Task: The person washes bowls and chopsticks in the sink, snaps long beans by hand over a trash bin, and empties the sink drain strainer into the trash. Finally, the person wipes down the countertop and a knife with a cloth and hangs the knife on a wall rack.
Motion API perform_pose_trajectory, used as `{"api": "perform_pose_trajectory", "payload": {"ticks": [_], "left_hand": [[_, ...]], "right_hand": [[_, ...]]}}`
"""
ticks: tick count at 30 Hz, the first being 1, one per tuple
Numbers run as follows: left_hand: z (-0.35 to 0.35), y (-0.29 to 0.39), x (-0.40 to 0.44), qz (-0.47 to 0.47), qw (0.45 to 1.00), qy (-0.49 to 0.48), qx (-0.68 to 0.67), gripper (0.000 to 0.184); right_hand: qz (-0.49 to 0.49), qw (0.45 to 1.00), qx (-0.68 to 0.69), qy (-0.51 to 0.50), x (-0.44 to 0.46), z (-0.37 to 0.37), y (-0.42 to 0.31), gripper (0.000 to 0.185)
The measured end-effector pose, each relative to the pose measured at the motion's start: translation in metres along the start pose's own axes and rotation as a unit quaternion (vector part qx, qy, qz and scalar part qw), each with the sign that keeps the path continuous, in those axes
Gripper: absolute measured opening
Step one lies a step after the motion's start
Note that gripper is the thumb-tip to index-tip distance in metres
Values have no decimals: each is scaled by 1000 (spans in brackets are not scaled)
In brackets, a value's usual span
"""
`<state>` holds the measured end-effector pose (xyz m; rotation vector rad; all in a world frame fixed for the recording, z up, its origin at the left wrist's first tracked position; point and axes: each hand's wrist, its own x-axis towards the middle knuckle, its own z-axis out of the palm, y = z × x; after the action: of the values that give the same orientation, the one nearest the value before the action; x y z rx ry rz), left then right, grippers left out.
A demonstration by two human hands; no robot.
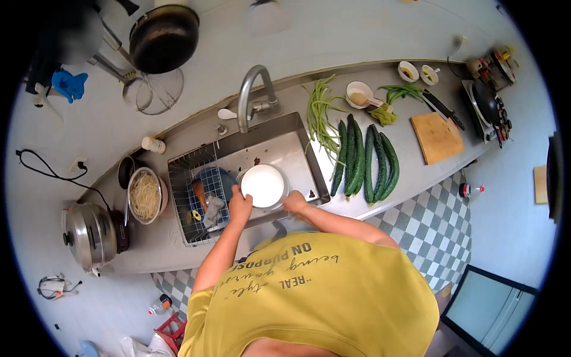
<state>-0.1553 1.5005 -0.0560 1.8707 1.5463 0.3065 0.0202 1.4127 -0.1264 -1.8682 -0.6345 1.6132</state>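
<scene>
Over the steel sink (297, 149), a round white bowl (263, 185) sits between my two hands, with a metallic or clear rim showing around it. My left hand (240, 205) holds the bowl's lower left edge, fingers wrapped at its side. At the bowl's right side is my right hand (295, 203), its fingers closed; what they hold is too small to make out. Dark scraps lie on the sink floor near the bowl. The curved faucet (245, 95) stands behind the sink.
Left: wire rack (193, 160), noodle bowl (145, 195), steel pot (89, 235). Right: green beans (321, 113), cucumbers (355, 157), a cutting board (437, 138), a knife (443, 109) and a stove (483, 110). A dark pan (163, 38) hangs on the wall.
</scene>
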Motion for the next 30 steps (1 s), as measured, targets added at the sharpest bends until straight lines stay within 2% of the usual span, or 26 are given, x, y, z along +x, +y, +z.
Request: {"api": "perform_pose_trajectory", "payload": {"ticks": [5,7,8,10,13,22,26,30], "left_hand": [[-9,8,-18,-1,1000,3,27,41],[-9,7,-21,-63,991,-49,-108,44],[-9,4,-23,-95,977,-79,-172,45],[-3,-10,-25,-139,923,-158,-322,57],[12,-32,-18,-161,839,-262,-448,66],[20,-63,-39,-131,801,-326,-484,67],[16,-62,-48,-112,786,-326,-513,69],[-1,-41,-57,-134,790,-300,-517,72]], "right_hand": [[-12,1000,15,18,-32,0,-6,37],[-3,999,36,23,-44,1,-8,38],[-39,999,-10,23,-44,1,-4,38],[-104,989,-101,28,-48,3,4,37],[-73,991,-103,41,-74,2,-10,37],[21,998,5,-62,-102,-1,-7,31],[46,989,82,-115,-108,-5,-7,25],[68,981,105,-150,-98,-14,-16,16]]}}
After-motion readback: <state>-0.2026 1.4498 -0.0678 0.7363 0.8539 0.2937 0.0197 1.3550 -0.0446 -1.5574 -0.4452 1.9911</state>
